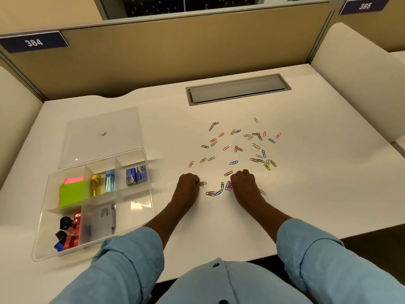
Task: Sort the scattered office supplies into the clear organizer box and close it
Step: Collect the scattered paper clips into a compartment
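Several coloured paper clips (237, 148) lie scattered over the middle of the white desk. My left hand (188, 183) rests on the desk with curled fingers and pinches yellow clips (202, 183) at its fingertips. My right hand (243, 182) has its fingers curled over a small bunch of clips (228, 185). A few more clips (213, 193) lie between the hands. The clear organizer box (135, 206) stands open at the left, holding sticky notes (71, 190), two small tubes (103, 183), staple boxes (135, 175), binder clips (68, 233) and a white packet (106, 218).
The box's clear lid (103, 132) lies flat behind it. A grey cable hatch (237, 88) is set into the desk at the back. A tan partition (175, 51) walls the far edge. Cream chair backs stand at both sides.
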`<state>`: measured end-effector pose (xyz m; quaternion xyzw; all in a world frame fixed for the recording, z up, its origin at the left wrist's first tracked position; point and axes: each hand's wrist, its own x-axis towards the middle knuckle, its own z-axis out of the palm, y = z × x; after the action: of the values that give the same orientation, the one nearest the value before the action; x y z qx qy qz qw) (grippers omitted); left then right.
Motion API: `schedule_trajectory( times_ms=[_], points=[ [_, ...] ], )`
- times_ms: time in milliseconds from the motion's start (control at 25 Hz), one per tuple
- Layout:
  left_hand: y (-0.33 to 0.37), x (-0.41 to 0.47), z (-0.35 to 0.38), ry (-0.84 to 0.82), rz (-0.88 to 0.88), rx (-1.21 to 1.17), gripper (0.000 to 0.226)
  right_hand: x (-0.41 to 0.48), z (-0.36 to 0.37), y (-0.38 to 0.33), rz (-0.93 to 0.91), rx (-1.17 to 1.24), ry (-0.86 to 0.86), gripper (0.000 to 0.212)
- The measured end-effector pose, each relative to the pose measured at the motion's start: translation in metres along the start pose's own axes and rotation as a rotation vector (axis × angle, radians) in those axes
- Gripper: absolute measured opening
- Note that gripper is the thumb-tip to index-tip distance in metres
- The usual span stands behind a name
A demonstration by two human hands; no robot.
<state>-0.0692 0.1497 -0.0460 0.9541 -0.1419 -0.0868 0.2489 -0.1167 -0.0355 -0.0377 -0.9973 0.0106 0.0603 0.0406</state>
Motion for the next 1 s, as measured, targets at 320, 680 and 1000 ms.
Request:
schedule_trajectory(
  times_ms=[320,680,1000],
  points=[
    [-0.004,-0.003,-0.007,0.123,-0.279,-0.338,0.013,0.010,-0.006,-0.006,0.111,0.249,0.113,0.022],
    [0.003,-0.007,-0.030,0.247,-0.512,-0.712,0.018,0.030,-0.023,-0.083,0.373,0.879,0.104,0.023],
    [-0.022,-0.040,-0.089,0.341,-0.555,-0.940,0.018,0.035,-0.048,-0.157,0.469,1.557,-0.201,0.018]
  ],
)
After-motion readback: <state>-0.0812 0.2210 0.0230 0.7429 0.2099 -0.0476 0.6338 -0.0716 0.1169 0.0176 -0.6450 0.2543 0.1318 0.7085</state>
